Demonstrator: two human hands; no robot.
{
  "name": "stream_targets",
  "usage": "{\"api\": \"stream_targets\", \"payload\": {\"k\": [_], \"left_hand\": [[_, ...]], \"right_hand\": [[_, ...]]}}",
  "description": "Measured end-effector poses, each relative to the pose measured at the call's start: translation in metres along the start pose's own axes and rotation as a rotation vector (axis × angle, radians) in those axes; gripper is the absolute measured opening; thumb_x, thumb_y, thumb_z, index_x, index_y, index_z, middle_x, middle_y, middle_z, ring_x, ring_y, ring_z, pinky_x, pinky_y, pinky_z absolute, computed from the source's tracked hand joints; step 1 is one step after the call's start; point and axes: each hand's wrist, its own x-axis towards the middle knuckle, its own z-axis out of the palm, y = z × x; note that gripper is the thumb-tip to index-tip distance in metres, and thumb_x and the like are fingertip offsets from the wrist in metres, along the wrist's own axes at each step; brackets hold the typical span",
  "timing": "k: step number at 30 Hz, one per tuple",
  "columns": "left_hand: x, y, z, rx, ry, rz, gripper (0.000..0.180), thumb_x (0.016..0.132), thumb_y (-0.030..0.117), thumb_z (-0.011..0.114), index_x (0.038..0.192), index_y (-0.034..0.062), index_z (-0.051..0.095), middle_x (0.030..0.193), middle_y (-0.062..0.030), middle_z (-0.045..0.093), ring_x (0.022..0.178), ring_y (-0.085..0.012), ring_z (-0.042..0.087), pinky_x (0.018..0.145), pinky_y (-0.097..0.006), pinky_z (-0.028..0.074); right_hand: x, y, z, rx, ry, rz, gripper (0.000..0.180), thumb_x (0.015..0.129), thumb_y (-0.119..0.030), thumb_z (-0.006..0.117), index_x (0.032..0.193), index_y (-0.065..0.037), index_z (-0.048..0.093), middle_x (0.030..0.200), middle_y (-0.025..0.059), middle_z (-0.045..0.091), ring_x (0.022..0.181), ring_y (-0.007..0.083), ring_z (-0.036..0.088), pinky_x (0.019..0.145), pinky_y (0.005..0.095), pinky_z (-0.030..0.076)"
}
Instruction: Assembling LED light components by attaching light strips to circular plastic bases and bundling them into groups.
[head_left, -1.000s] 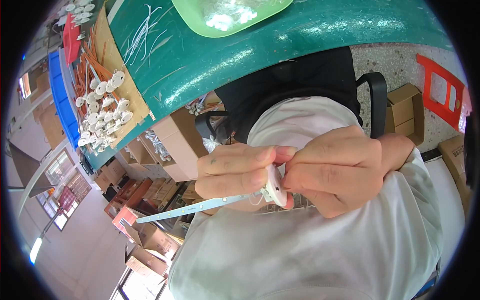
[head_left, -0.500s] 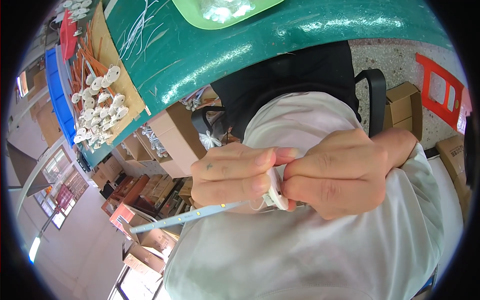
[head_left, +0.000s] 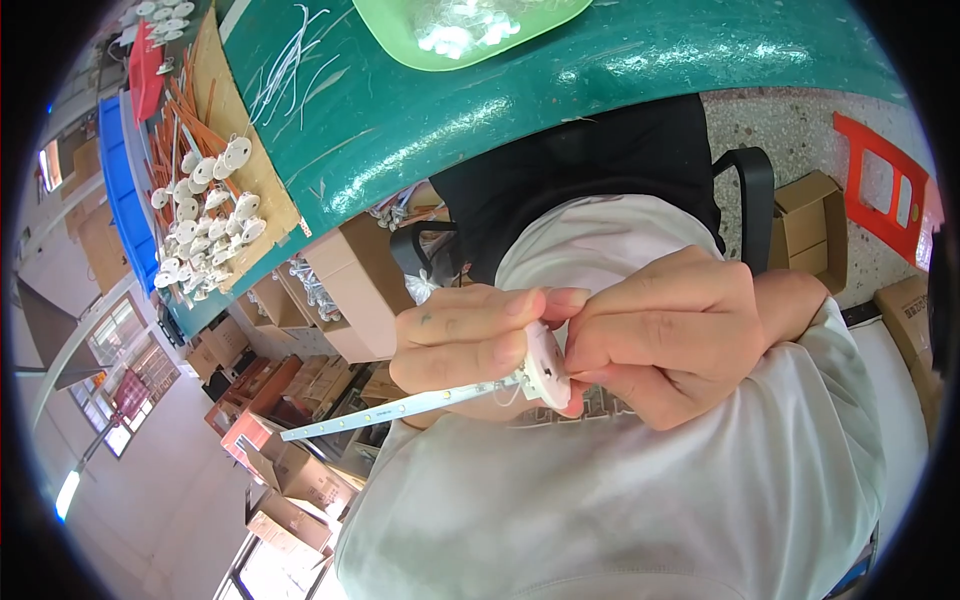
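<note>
A white round plastic end cap (head_left: 546, 366) with small holes in its face is pinched between the fingers of my left hand (head_left: 460, 340), in front of my chest. From the cap a narrow pale LED strip (head_left: 375, 413) with small yellow chips sticks out to the left, and a thin wire loops near where they join. My right hand (head_left: 672, 335) is closed, thumb and index fingertips pressed together against the cap's face. Anything tiny between those fingertips is hidden.
A green table (head_left: 420, 130) bears a light green tray (head_left: 440, 62) with small clear pieces, and thin white wires (head_left: 290, 70). Several similar white caps (head_left: 205, 225) on orange strips lie on a brown board (head_left: 262, 190) at left. Cardboard boxes (head_left: 355, 285) stand below.
My right fingers have drawn slightly away, so more of the cap's face shows. The cap and strip have shifted a little, the strip's free end to the right and up.
</note>
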Motion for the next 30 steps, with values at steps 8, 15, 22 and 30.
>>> {"api": "stream_targets", "payload": {"k": [8,15,22,30], "left_hand": [[-0.008,-0.002,-0.009,0.060,-0.095,0.039,0.069,0.067,0.015,0.091,0.123,0.0023,0.051,0.127,-0.0285,0.057,0.093,-0.0360,0.071,0.075,-0.037,0.063],[0.002,0.000,-0.006,0.043,-0.127,0.009,0.069,0.066,0.015,0.091,0.121,0.0032,0.053,0.125,-0.0269,0.060,0.094,-0.0367,0.071,0.074,-0.036,0.063],[0.004,-0.004,0.002,0.023,0.038,0.065,0.061,0.070,0.005,0.087,0.119,-0.0083,0.055,0.120,-0.0341,0.060,0.093,-0.0450,0.069,0.073,-0.040,0.063],[0.001,0.004,-0.009,0.095,-0.042,-0.108,0.074,0.070,0.019,0.090,0.129,-0.0040,0.052,0.125,-0.0311,0.059,0.087,-0.0419,0.071,0.068,-0.038,0.063]], "right_hand": [[0.005,-0.005,-0.003,-0.093,-0.048,-0.155,0.016,0.068,0.012,0.065,0.083,0.010,0.067,0.075,0.0122,0.066,0.052,0.0144,0.062,0.043,0.0222,0.049],[0.004,-0.004,0.008,-0.091,0.112,-0.119,0.020,0.056,0.010,0.068,0.074,0.003,0.070,0.065,0.0106,0.067,0.042,0.0143,0.058,0.038,0.0213,0.046],[0.007,0.005,0.002,0.059,0.017,-0.066,0.013,0.070,0.008,0.070,0.082,0.004,0.070,0.071,0.0118,0.068,0.050,0.0171,0.064,0.045,0.0226,0.051],[0.009,0.004,-0.009,0.128,-0.065,0.147,0.011,0.076,0.004,0.073,0.086,0.004,0.070,0.080,0.0136,0.069,0.064,0.0178,0.069,0.058,0.0245,0.056]]}}
